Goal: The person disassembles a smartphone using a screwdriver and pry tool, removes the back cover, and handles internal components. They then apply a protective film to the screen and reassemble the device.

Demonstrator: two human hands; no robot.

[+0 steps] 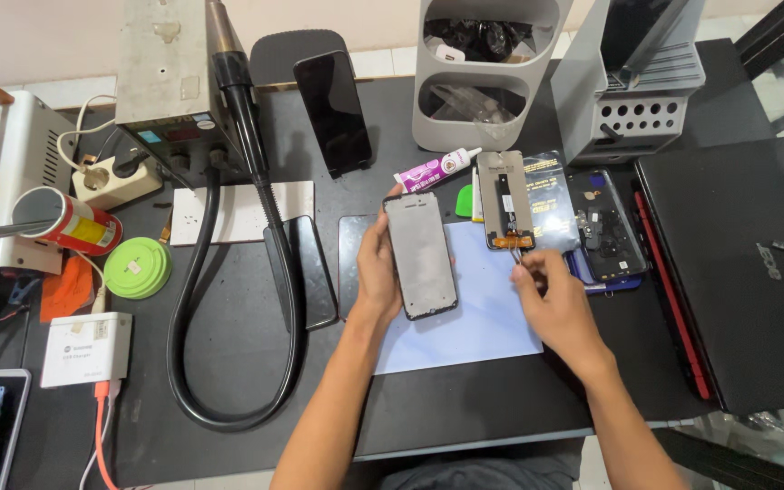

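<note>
A person's left hand (378, 272) grips a grey phone frame (421, 255) by its left edge, holding it above the pale blue mat (478, 318) near the middle of the dark table (238, 345). The frame's long axis runs from the near edge toward the far edge, its top end pointing away and leaning slightly left. The right hand (557, 304) rests on the mat just right of the frame, fingers pinched on a thin tool (516, 257) whose tip meets the orange strip at the near end of a phone screen part (505, 200), which also lies lengthwise toward the far edge. A small white and purple tube (437, 169) lies slanted beyond the frame. A red and yellow can (70, 222) lies on its side toward the left edge, beside a round green tin (138, 267). A white box (86, 348) with a small label sits near the front left corner. A closed black laptop (741, 263) fills the right side.
</note>
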